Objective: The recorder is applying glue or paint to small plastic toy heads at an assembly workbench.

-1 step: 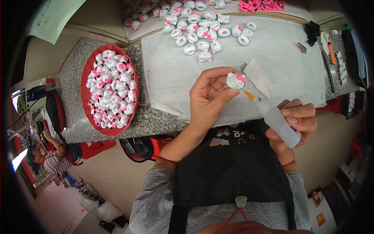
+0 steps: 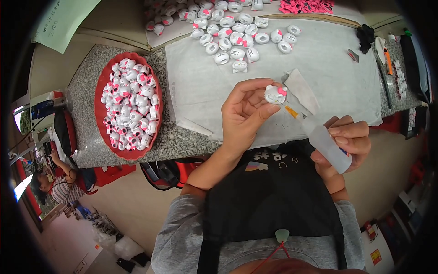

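Note:
My left hand (image 2: pixel 247 111) pinches a small white cat-head figure (image 2: pixel 274 95) with a pink bow between thumb and fingers, above the paper-covered bench. My right hand (image 2: pixel 346 142) is wrapped round a translucent plastic squeeze bottle (image 2: pixel 326 142). This bottle is tilted, and its orange needle tip (image 2: pixel 291 111) points up and left, close to the cat head's lower edge. Whether the needle touches the figure I cannot tell. Beyond my hands, a group of like white cat heads (image 2: pixel 237 54) lies on the white sheet (image 2: pixel 196 86).
At left, a red scalloped tray (image 2: pixel 98 107) holds many finished-looking cat heads. Pink bow pieces (image 2: pixel 306 6) are heaped at the back. A folded white tissue (image 2: pixel 301 90) lies beside the figure. An orange-handled tool (image 2: pixel 388 62) is at right. Another person (image 2: pixel 64 185) sits far left.

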Tool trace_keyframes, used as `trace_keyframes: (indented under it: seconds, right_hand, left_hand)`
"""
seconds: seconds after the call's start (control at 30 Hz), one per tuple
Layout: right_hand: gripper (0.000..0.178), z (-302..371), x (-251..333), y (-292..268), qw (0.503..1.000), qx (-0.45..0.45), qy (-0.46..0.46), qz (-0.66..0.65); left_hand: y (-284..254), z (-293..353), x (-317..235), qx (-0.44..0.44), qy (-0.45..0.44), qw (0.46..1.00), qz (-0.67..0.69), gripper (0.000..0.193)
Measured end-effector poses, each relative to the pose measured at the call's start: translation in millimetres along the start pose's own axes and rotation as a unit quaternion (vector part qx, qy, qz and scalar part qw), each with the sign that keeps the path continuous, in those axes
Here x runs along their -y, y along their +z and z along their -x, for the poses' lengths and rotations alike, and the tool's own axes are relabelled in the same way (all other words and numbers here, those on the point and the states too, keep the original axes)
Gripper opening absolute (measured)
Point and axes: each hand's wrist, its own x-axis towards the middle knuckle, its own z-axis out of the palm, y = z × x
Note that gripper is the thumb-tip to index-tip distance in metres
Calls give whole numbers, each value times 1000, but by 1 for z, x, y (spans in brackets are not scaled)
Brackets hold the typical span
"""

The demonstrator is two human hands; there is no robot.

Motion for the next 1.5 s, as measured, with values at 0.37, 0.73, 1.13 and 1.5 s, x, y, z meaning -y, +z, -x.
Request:
trace_keyframes:
  seconds: [0.37, 0.73, 1.13, 1.5]
  right_hand:
    - [36, -2, -1, -5, 1000, 4, -20, 24]
    - [35, -3, -1, -6, 999, 22, -15, 20]
    - [36, -3, -1, -3, 1000, 9, -5, 26]
    - [35, -3, 3, -8, 998, 53, -1, 32]
  left_hand:
    - [2, -1, 0, -9, -3, 1000, 4, 35]
    - [3, -2, 1, -1, -14, 1000, -5, 35]
    - [-2, -1, 4, 32, 48, 993, -102, 35]
    - [-1, -1, 5, 40, 85, 981, -170, 32]
